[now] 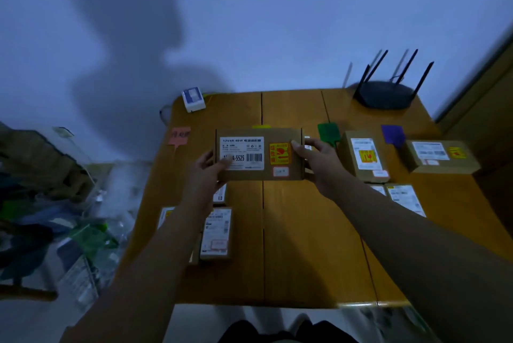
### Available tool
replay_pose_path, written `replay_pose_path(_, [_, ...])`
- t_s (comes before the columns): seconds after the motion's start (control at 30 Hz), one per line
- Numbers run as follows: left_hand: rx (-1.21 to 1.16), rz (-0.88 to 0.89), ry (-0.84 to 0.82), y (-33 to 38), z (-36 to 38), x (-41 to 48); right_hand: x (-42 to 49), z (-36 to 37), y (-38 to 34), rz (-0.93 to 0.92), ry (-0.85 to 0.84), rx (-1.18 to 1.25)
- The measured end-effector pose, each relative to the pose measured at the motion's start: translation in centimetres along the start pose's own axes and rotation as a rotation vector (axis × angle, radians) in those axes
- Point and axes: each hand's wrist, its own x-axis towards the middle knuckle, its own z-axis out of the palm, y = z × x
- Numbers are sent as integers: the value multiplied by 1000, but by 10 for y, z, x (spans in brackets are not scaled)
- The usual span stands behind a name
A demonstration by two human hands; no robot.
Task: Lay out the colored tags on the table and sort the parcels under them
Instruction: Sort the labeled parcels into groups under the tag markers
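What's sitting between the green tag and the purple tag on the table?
In the head view, one brown parcel sits between the green tag and the purple tag, slightly nearer the person than both.

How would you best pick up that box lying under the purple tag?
Take the box by its two short ends, coming from above. It lies flat, wide and low, label up, with bare table around it, under the purple tag.

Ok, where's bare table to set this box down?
Free: the wooden table's near middle, between the left parcels and right parcels; also behind the held cardboard box. Crowded: under the green tag and purple tag.
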Motion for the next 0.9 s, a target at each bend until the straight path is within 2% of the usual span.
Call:
replay_pose_path(0.33, [55, -73, 42, -14, 3, -8, 3, -11, 3, 140, -50, -59])
replay_pose_path(0.9, [99, -94, 66, -23, 32, 2, 12, -36, 12, 90, 1, -119])
